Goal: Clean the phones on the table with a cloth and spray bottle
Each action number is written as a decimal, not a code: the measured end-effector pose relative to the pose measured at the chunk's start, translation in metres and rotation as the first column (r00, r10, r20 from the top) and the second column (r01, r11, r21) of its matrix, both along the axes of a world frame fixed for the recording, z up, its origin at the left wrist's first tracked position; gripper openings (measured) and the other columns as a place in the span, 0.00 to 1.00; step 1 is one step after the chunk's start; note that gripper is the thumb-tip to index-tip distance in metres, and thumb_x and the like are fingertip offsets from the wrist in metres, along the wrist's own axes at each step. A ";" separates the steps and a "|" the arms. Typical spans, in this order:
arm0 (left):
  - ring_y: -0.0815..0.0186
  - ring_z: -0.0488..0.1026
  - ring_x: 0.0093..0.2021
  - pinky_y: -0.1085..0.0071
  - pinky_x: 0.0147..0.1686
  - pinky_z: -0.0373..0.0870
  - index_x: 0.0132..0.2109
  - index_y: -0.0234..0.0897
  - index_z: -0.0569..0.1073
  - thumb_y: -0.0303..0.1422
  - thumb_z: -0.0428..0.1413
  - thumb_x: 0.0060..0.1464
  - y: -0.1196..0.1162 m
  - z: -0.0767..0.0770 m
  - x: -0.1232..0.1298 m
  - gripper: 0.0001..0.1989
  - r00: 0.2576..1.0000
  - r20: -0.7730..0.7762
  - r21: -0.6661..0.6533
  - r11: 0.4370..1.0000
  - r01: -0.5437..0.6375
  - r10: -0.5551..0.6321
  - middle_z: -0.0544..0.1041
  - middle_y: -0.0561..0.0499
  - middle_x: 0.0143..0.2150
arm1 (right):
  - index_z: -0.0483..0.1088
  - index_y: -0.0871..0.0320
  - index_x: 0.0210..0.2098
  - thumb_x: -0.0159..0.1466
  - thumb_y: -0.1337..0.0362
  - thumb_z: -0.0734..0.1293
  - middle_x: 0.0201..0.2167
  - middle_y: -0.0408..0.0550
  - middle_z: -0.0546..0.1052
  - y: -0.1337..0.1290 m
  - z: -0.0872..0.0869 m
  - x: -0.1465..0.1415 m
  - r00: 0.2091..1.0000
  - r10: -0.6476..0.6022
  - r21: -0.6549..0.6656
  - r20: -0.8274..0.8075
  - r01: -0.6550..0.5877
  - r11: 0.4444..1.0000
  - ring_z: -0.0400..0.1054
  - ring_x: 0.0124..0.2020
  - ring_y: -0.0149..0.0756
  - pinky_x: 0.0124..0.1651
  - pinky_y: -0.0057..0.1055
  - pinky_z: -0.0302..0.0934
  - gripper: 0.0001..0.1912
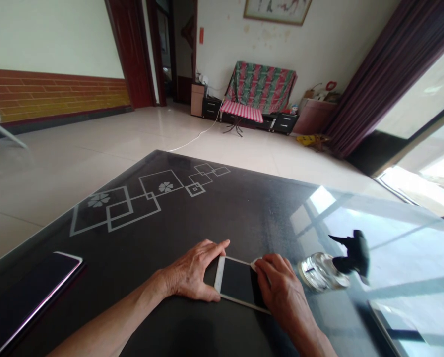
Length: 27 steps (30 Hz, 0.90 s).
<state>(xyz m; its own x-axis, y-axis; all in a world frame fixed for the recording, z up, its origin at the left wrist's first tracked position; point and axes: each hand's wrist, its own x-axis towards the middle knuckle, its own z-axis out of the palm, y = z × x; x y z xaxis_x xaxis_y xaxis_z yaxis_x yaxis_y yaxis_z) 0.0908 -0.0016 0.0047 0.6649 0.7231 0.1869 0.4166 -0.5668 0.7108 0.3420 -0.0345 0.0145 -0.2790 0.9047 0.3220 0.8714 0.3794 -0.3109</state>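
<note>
A white-framed smartphone [238,282] with a dark screen lies face up on the dark glossy table [229,213]. Its left end is held between the thumb and fingers of my left hand [197,270]. Over the right end of the screen, my right hand [281,285] is closed, fingertips pressed down. A small white bit [255,264] shows at those fingertips; what it is I cannot make out. To the right of my right hand is a clear spray bottle [322,271] with a black trigger head.
A larger dark-screened device [31,302] lies at the table's left. Another flat device [396,327] lies at the lower right. Pale square and flower patterns [165,187] mark the far left tabletop. Beyond stand a small striped table [242,110] and a cloth-covered object [261,87].
</note>
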 end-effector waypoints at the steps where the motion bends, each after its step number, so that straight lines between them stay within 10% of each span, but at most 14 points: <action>1: 0.56 0.63 0.54 0.58 0.58 0.60 0.68 0.45 0.46 0.34 0.68 0.34 0.000 0.000 0.000 0.58 1.000 0.003 0.003 1.000 -0.002 0.002 0.68 0.49 0.55 | 0.73 0.55 0.37 0.67 0.64 0.59 0.37 0.49 0.71 -0.002 0.000 0.005 1.000 -0.009 0.001 0.006 0.009 1.000 0.65 0.37 0.37 0.42 0.34 0.61 0.11; 27: 0.57 0.64 0.54 0.60 0.57 0.62 0.68 0.47 0.47 0.28 0.66 0.35 -0.001 -0.004 -0.002 0.55 0.999 -0.036 0.002 1.000 -0.021 0.021 0.68 0.50 0.55 | 0.72 0.56 0.35 0.66 0.69 0.58 0.37 0.49 0.70 -0.021 0.004 0.035 0.991 -0.103 0.018 0.086 0.102 0.995 0.64 0.37 0.36 0.41 0.31 0.62 0.12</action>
